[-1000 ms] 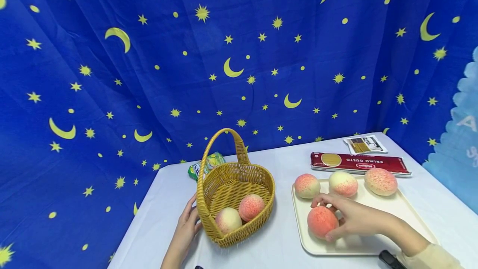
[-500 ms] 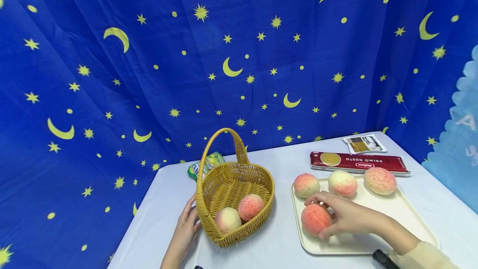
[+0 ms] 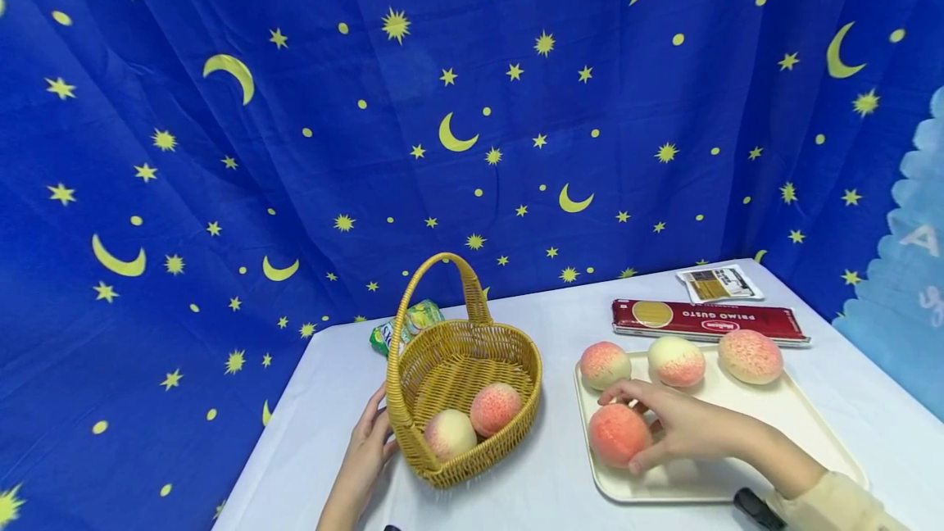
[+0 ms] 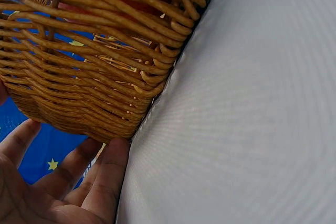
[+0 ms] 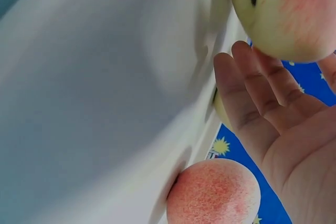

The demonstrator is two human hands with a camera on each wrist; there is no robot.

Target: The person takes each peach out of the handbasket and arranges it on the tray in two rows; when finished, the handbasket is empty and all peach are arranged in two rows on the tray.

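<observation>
My left hand rests against the left side of a heart-shaped wicker basket. In the left wrist view its spread fingers touch the basket's lower edge. Two peaches, a pale one and a pinker one, lie inside the basket. My right hand holds a deep pink peach between thumb and fingers, low over the left part of a cream tray. Seen from the right wrist, this peach shows a pale underside with a stem hollow, close to the tray.
Along the tray's far side lie three more peaches: left, middle and right. Behind them is a red pasta packet, then a small sachet. A green snack bag lies behind the basket. A starry blue curtain hangs behind the table.
My right hand has moved slightly left with the deep pink peach, mostly in the first half second. The left hand and the basket have stayed in place.
</observation>
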